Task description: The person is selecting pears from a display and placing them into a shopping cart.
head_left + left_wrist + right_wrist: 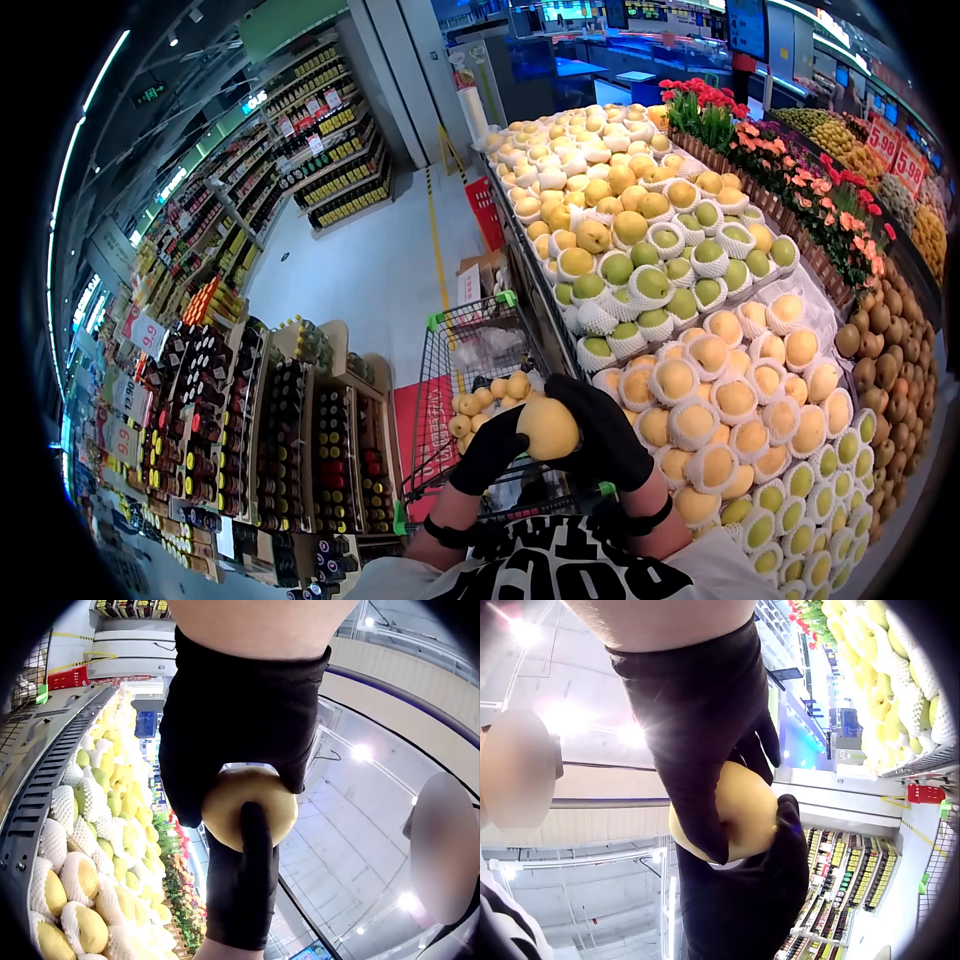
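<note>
Right now both gloved hands hold one yellow pear (547,428) between them, above the shopping cart (470,345). The left hand (487,452) curls round its left side and the right hand (605,432) wraps over its right. A soft, steady squeeze seems best, since hard fingers could bruise it.

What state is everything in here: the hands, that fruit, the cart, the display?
Left hand: gloved, gripping the pear.
Right hand: gloved, gripping the pear from the other side.
Pear: bare yellow, no foam net, held above the cart.
Shopping cart: partly filled with yellow fruit.
Fruit display: piled high, most fruit in white foam nets.
</note>
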